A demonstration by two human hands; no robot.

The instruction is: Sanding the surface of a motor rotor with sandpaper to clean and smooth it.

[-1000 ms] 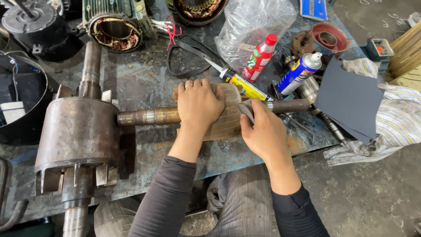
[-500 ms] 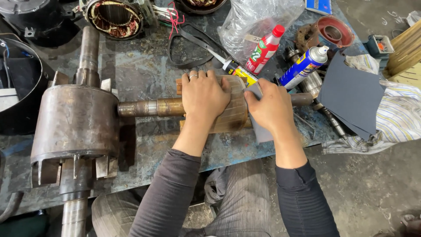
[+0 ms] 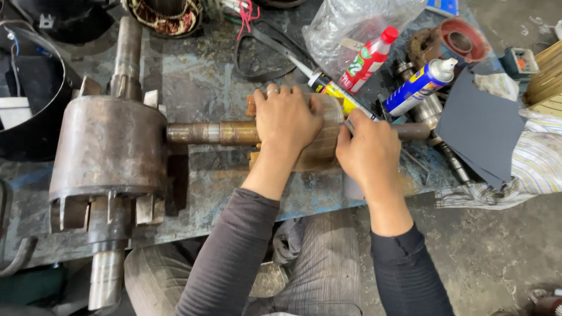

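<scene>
Small rotor point(image 3: 325, 146) on tabletop point(image 3: 205, 76): left hand point(image 3: 285, 120) flat on top, grip open, pinning it; right hand point(image 3: 370, 153) closed on grey sanding sheet point(image 3: 353, 186) against its right end.

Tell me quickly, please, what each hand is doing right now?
Left hand: fingers spread, pressed flat on the rotor.
Right hand: closed on grey sandpaper against the rotor.
</scene>
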